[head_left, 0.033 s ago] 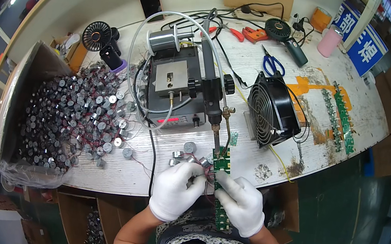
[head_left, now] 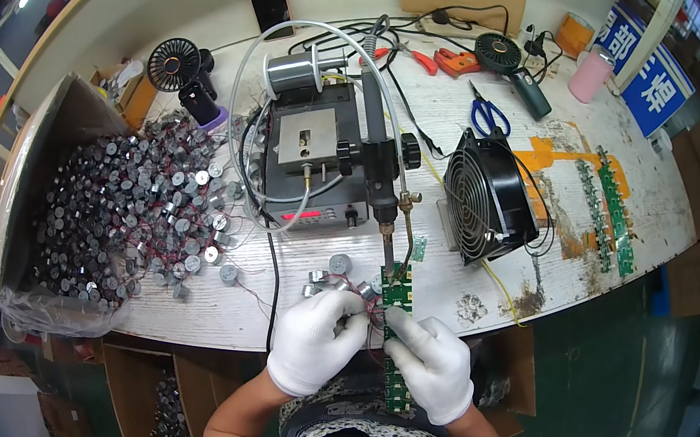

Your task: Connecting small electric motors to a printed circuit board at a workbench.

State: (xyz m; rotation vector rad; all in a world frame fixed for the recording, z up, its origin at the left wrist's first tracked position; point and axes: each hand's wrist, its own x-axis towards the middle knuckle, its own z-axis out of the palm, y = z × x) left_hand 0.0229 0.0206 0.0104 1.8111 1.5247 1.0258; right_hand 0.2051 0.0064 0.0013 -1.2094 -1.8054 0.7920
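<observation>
The right hand's (head_left: 430, 363) grip is closed on the green board strip (head_left: 397, 294), seemingly to steady it, since it overhangs the worktop (head_left: 203, 325) with its far end under the soldering iron (head_left: 383, 203). The left hand's (head_left: 318, 342) grip is narrow beside red wires (head_left: 374, 317); whether it holds one cannot be told. Silver motors (head_left: 339, 264) and a black fan (head_left: 494, 199) crowd either side
</observation>
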